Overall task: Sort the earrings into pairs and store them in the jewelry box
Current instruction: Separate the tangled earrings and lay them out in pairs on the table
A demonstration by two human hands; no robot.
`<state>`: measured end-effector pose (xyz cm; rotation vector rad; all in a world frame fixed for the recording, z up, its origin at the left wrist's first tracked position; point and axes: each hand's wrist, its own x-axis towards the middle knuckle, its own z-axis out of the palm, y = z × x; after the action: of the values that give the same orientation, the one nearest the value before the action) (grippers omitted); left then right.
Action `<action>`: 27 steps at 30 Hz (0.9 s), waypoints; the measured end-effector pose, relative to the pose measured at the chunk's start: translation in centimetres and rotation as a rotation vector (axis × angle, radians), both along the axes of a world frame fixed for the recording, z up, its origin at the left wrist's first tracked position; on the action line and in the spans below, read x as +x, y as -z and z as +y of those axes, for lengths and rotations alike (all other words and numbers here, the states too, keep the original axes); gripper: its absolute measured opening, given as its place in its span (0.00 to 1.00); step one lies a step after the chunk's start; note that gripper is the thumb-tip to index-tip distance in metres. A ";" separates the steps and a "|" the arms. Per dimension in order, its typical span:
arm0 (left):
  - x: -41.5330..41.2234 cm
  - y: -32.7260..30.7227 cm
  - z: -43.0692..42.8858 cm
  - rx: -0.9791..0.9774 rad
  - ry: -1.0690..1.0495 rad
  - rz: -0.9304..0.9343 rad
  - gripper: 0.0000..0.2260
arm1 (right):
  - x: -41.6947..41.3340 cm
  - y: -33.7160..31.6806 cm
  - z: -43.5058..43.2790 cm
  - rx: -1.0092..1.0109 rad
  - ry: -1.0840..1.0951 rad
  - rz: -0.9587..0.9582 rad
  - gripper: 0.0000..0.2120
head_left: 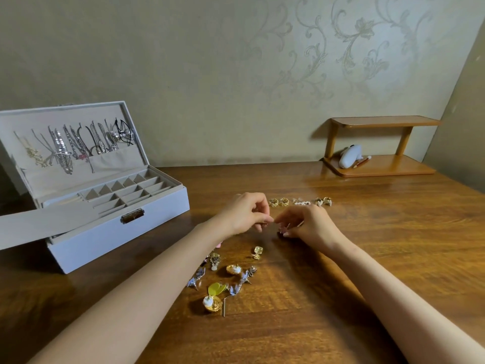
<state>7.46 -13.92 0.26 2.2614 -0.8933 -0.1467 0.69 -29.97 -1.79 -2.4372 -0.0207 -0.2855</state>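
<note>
Since the earrings [231, 269] look light, slippery and fragile, both hands' fingers [265, 219] pinch 1 small pink piece [284, 229] by its edges.

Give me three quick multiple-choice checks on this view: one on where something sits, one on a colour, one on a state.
1. Where is the jewelry box?
A. On the wooden shelf
B. On the table, to the person's left
C. Under the table

2. What colour is the heart-shaped earring near the front of the loose pile?
A. Yellow
B. Black
C. Red

3. How is the box lid?
A. Latched shut
B. Taken off
C. Propped open

Answers:
1 B, it sits on the table left of the left hand.
2 A, it is plainly yellow.
3 C, necklaces hang inside the raised lid.
</note>
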 end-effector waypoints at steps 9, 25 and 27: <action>0.2 0.0 -1.0 0.088 -0.012 -0.061 0.03 | -0.4 0.9 -0.7 0.097 -0.012 -0.068 0.19; 1.0 1.5 -1.2 0.142 0.045 -0.089 0.09 | 0.4 1.3 -1.2 0.010 0.074 -0.053 0.04; 0.9 1.6 -1.5 0.106 0.068 -0.061 0.11 | 0.5 1.4 -1.3 0.011 0.084 -0.073 0.04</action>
<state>8.40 -15.40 -1.33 2.3454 -1.0170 -0.1594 1.14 -31.23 -3.19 -2.4197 0.0507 -0.4114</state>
